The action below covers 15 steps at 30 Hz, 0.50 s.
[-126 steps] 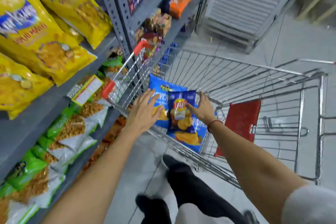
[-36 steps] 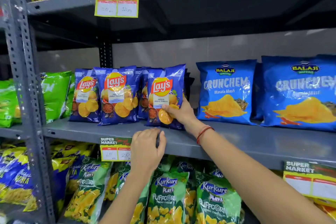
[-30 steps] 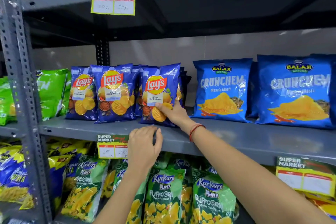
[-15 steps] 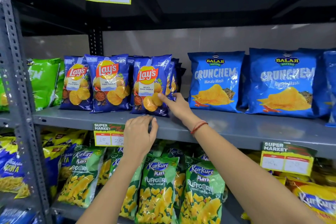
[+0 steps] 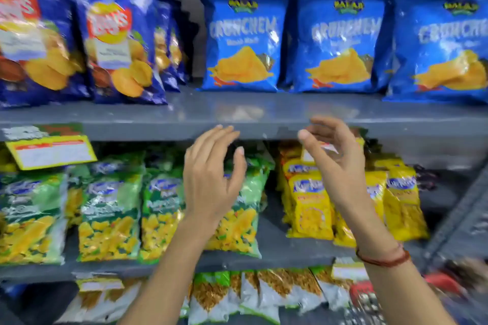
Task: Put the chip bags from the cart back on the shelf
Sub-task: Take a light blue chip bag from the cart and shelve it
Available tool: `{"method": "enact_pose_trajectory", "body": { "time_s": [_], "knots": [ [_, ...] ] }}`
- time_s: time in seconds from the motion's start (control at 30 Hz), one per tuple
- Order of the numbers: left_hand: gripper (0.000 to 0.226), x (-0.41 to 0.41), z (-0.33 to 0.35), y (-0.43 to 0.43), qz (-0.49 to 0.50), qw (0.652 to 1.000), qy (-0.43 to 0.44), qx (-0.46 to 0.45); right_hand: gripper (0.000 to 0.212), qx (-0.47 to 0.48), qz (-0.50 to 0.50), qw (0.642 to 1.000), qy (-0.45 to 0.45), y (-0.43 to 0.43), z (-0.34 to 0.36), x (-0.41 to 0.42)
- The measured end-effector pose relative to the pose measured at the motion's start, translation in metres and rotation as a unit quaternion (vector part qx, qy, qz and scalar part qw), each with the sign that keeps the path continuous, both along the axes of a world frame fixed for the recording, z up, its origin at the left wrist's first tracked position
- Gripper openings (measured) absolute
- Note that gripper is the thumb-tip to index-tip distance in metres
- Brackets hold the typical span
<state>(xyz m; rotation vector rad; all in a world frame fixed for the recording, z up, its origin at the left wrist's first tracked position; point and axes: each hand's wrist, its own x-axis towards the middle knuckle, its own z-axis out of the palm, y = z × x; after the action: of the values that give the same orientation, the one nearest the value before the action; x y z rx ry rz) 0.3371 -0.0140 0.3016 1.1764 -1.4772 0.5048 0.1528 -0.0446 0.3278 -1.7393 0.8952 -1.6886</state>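
Head view, blurred by motion: far left on the middle shelf [image 5: 237,113] stand the dark blue Lay's bags [image 5: 118,42], upright in a row, the front one now free of the hand that was on it half a second ago, so that bag counts as shelved. Right of them, three light blue Crunchem bags [image 5: 243,39] stand upright, apart from the Lay's row by a bare gap. Below the shelf edge the left hand [image 5: 211,179] has lifted off the lip it was resting on and hangs open, fingers spread, holding nothing. Just beside it the right hand [image 5: 340,163] has pulled back from the Lay's row, fingers loosely curled, also empty. Both hover in front of the lower shelf, where green puffcorn bags [image 5: 111,211] sit left and yellow bags [image 5: 309,206] right, packed upright. Bottom right, a red and wire-mesh shape, likely the cart [image 5: 364,295], too smeared to show contents. My read: one placement done, hands heading back to the cart for the next bag, if any remain.
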Motion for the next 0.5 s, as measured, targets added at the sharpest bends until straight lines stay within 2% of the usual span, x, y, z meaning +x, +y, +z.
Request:
{"method": "enact_pose_trajectory", "body": {
  "time_s": [0.1,0.27,0.4,0.5],
  "knots": [
    [0.031,-0.050,-0.036,-0.006,-0.091,0.995,-0.015,0.033,0.024,0.044,-0.070,0.997,0.011,0.010,-0.038,-0.056],
    [0.029,-0.126,-0.114,-0.020,-0.221,0.960,-0.030,0.171,0.025,0.161,-0.192,0.968,0.006,0.031,-0.117,-0.147],
    [0.028,-0.177,-0.188,-0.024,-0.270,0.912,-0.057,0.303,0.022,0.268,-0.279,0.922,0.025,0.055,-0.195,-0.212],
    [0.032,-0.213,-0.237,-0.017,-0.309,0.859,-0.089,0.398,0.025,0.363,-0.340,0.867,0.030,0.080,-0.260,-0.255]
  ]
}}
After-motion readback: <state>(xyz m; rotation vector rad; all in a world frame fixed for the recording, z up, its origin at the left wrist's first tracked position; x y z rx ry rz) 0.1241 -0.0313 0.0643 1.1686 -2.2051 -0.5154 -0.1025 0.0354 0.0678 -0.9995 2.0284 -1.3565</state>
